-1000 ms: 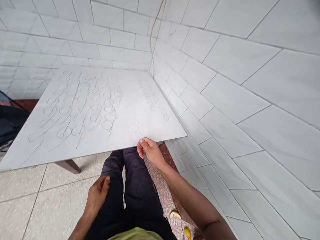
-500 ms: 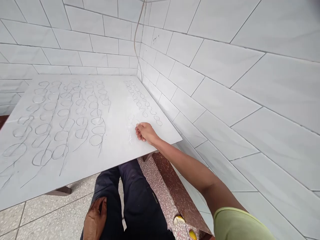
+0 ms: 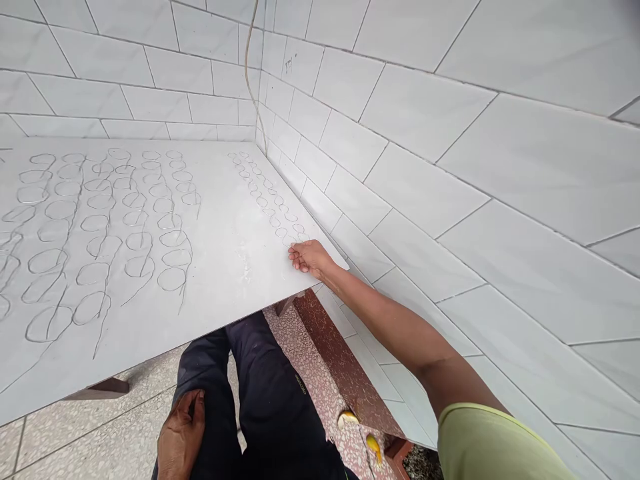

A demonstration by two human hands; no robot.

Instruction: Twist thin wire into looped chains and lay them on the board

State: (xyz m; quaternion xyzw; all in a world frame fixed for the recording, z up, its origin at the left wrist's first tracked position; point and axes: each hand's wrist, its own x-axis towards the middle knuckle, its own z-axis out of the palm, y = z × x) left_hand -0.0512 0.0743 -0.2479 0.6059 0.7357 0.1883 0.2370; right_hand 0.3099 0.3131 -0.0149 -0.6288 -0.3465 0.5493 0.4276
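My right hand [image 3: 309, 258] rests on the white board near its right corner, with thumb and fingers pinched together. The fingertips touch a thin, dark-lined ring [image 3: 287, 244] at the near end of a double row of small rings [image 3: 263, 201]. On my left thigh lies my left hand [image 3: 181, 433], its fingers curled against the thumb; whatever it may hold is hidden. Farther left on the board, several columns of larger wire-like loops [image 3: 175, 259] trail loose ends toward me.
The white board [image 3: 220, 280] stands on dark legs [image 3: 107, 388]. A tiled wall [image 3: 400, 167] runs along its right and far sides. A cable [image 3: 249, 67] hangs in the corner. A reddish-brown ledge [image 3: 345, 353] and yellow objects [image 3: 373, 445] lie below, beside my legs.
My right hand has moved right, from the board's bare middle to the end of the double row. The two rings beside it earlier now lie at that row's end. The view has shifted right.
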